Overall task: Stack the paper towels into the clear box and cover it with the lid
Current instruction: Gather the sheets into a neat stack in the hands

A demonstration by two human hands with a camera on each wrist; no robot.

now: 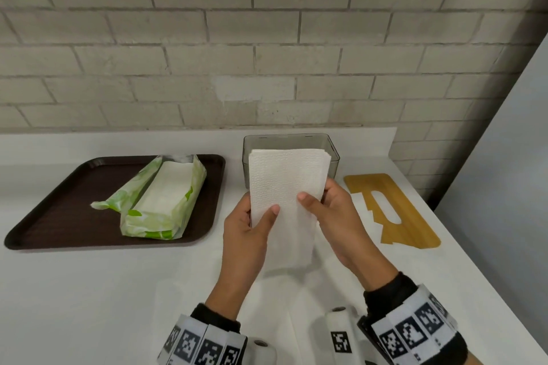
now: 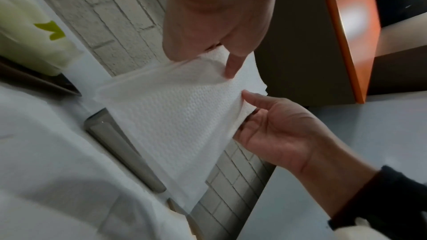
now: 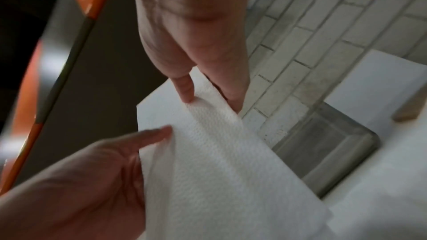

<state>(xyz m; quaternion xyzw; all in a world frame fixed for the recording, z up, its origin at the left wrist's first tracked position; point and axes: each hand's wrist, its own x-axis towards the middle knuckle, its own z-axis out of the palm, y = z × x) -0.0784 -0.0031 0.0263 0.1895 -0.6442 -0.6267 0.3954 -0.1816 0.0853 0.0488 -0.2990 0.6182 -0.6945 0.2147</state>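
I hold a stack of white paper towels (image 1: 284, 184) upright with both hands, just in front of the clear box (image 1: 332, 154) at the back of the white table. My left hand (image 1: 261, 212) pinches the stack's left edge, thumb in front. My right hand (image 1: 315, 197) pinches the right edge. In the left wrist view the towels (image 2: 171, 116) hang between my left hand (image 2: 221, 65) and right hand (image 2: 251, 109). The right wrist view shows the towels (image 3: 219, 161) above the box (image 3: 323, 152). The wooden lid (image 1: 394, 210) with an oval slot lies flat to the right of the box.
A brown tray (image 1: 53, 210) sits at the left and carries an opened green and white towel package (image 1: 166, 198). A grey brick wall stands right behind the table. The table's right edge runs just past the lid.
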